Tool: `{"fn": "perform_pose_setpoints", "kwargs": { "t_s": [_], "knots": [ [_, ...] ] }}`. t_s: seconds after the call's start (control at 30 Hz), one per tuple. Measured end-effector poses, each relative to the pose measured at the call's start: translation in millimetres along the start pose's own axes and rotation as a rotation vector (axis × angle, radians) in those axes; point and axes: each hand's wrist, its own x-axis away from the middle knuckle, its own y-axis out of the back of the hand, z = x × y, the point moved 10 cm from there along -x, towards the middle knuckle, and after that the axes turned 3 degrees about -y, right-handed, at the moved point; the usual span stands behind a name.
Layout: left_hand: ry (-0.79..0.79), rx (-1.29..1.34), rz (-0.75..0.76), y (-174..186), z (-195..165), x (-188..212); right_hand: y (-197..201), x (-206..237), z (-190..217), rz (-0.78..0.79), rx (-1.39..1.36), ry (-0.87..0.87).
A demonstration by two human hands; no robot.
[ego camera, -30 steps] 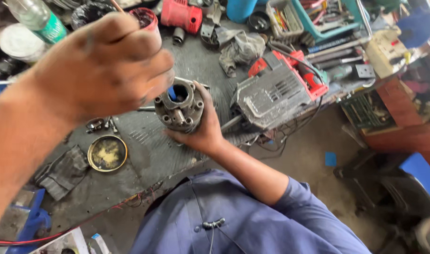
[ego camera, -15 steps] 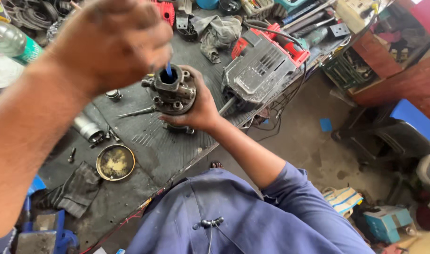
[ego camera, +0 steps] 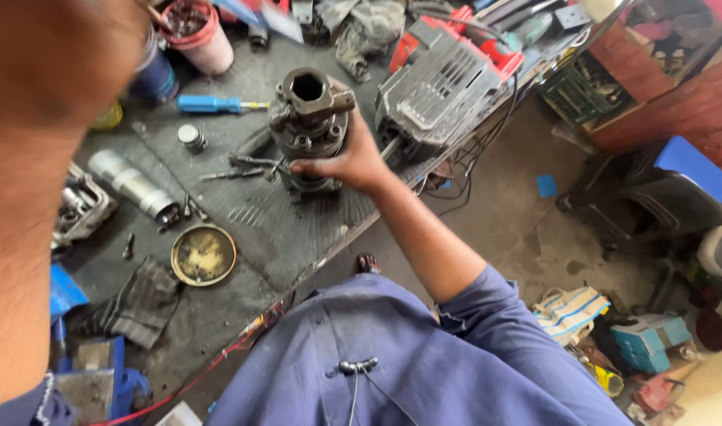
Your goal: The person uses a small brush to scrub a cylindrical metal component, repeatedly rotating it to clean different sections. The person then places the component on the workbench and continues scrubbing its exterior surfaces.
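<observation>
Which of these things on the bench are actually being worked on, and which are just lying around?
In hand:
right hand gripping the metal housing, upright
left hand, raised, blurred, close to the camera

Lying about:
blue screwdriver
round tin lid
silver cylinder
red and grey power tool
rag

Open desk (ego camera: 298,229) at 6 o'clock of metal housing (ego camera: 310,126), gripped upright by right hand (ego camera: 349,162). At 3 o'clock, grey-and-red power tool (ego camera: 444,83) close, passage narrow. At 9 o'clock, small loose tools (ego camera: 243,167) touching the base; blue-handled screwdriver (ego camera: 215,104) and silver cylinder (ego camera: 132,183) beyond. Round tin lid (ego camera: 204,254) at 7 o'clock. Left hand (ego camera: 49,55) raised, blurred, masking the 10 o'clock corner.
</observation>
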Motion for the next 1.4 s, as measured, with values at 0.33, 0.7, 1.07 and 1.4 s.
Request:
{"fn": "perform_pose_setpoints", "kwargs": {
  "t_s": [0.33, 0.7, 1.07, 1.4],
  "knots": [
    [1.465, 1.133, 0.155, -43.2, -77.1, 207.4, 15.8, -12.1, 90.2, 0.162, -0.112, 0.07],
    [1.728, 1.642, -0.067, -86.1, -210.9, 269.1, -54.8, -20.5, 164.0, -0.071, 0.945, 0.206],
    [1.411, 1.339, -0.07, -49.6, -174.2, 224.8, 6.4, 12.5, 71.2, -0.225, 0.097, 0.085],
    [0.699, 0.505, 0.221, -2.7, -64.9, 136.0, -22.2, 16.2, -5.8, -0.136, 0.286, 0.011]
  ]
}}
